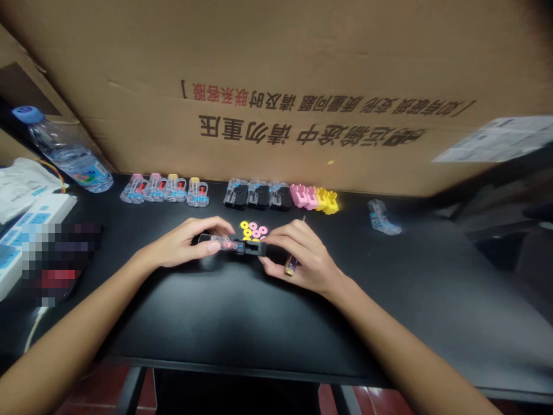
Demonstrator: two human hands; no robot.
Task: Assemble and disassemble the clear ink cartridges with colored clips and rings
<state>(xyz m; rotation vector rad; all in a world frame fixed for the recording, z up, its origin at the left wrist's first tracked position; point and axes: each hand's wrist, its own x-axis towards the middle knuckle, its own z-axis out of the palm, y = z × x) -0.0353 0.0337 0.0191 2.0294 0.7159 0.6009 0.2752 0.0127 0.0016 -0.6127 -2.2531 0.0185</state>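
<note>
Between my hands, above the black table (207,323), is a small clear-and-black plastic device (235,246) with a red part inside. My left hand (194,242) grips its clear end between thumb and fingers. At its black end, my right hand (298,253) pinches with thumb and fingertips. A thin screwdriver-like tool (291,265) with a yellowish end is also tucked in my right hand, its shaft pointing up past the knuckles. Just behind the device lie several yellow and pink rings (253,229), partly hidden by it.
Along the cardboard box (276,69) stand clear devices with pink or yellow tops (165,188), clear-and-black housings (258,195) and pink and yellow clips (314,198). One clear piece (383,217) lies right. A water bottle (69,153), a power strip (32,230) and a phone (64,259) are left.
</note>
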